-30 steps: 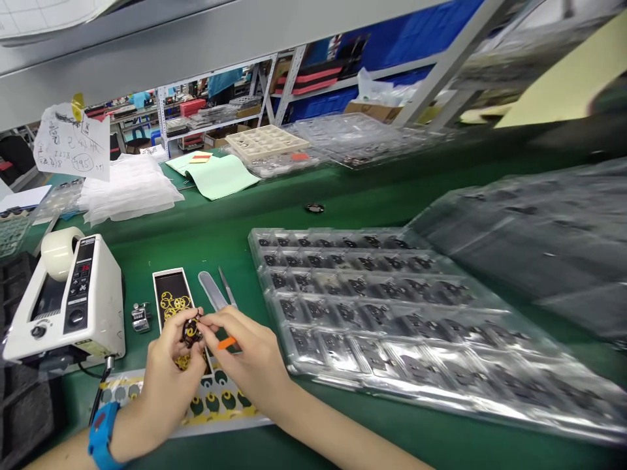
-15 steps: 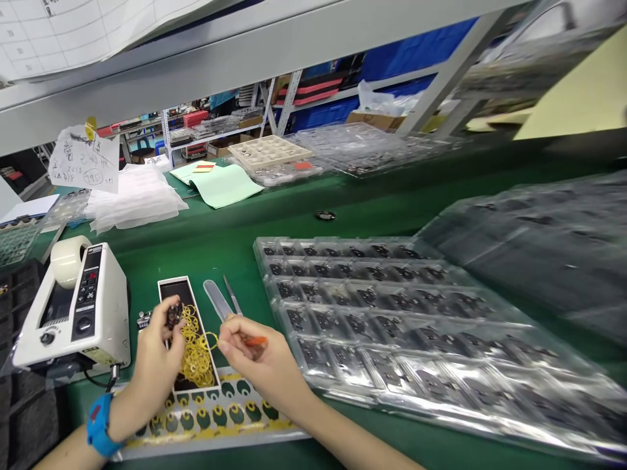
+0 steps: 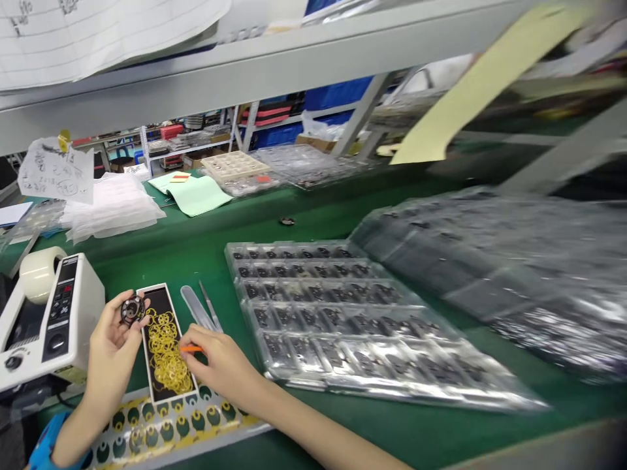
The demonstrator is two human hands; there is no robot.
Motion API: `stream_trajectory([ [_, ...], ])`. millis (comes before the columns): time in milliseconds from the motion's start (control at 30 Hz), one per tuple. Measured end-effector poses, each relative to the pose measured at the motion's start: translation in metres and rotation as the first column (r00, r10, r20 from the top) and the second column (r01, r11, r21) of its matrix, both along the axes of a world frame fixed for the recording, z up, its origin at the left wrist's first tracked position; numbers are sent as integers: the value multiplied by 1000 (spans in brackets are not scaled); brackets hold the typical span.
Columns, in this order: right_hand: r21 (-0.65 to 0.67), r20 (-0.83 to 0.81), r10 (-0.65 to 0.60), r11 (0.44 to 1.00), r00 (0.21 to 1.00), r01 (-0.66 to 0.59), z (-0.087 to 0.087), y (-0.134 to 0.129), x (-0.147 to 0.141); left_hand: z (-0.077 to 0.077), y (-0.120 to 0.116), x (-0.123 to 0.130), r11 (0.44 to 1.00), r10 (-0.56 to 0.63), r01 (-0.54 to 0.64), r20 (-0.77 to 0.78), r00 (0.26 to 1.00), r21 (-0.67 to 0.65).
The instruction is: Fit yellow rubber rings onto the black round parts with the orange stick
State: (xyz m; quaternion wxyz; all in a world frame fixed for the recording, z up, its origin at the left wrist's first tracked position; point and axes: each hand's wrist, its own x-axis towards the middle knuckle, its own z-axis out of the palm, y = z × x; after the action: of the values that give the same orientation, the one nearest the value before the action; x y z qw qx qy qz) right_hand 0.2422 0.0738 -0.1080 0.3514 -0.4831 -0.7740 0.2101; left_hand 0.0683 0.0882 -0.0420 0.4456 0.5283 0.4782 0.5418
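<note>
My left hand (image 3: 110,343) has its fingers closed on a small round black part with metallic spots (image 3: 133,309), held up over the upper left of a narrow white box (image 3: 142,289). Thin yellow rings (image 3: 169,359) lie heaped in that box. My right hand (image 3: 218,359) pinches a slim orange stick-like tool (image 3: 191,348), its tip pointing left above the box's right edge. Most of the tool is hidden in the fingers. Just beyond this hand, tweezers (image 3: 208,301) and a flat translucent strip (image 3: 194,305) lie on the green mat.
A tape dispenser (image 3: 63,313) stands at the left. Under the box lies a sheet with yellow ring cut-outs (image 3: 166,429). To the right is a clear compartment tray (image 3: 313,307) of dark parts, with more trays (image 3: 465,241) beyond. One loose round part (image 3: 287,221) lies farther back.
The view has swung right, so things sit farther left. My left hand has turned the round part's face toward me. The yellow ring at my right fingertips no longer stands out there.
</note>
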Motion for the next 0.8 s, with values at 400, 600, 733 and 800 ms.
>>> stream_trajectory([
  [400,60,429,-538,819,726,571,39,53,143,-15,8,-9,999,-22,23,41,999,-22],
  [600,-153,649,-561,566,514,810,49,110,240,-17,9,-7,999,-29,31,83,996,-17],
  [733,-265,703,-497,480,509,836,42,130,249,-23,11,-10,997,-69,71,76,995,-34],
  [800,-299,711,-485,446,509,844,39,134,249,-25,12,-11,995,-86,89,70,994,-45],
])
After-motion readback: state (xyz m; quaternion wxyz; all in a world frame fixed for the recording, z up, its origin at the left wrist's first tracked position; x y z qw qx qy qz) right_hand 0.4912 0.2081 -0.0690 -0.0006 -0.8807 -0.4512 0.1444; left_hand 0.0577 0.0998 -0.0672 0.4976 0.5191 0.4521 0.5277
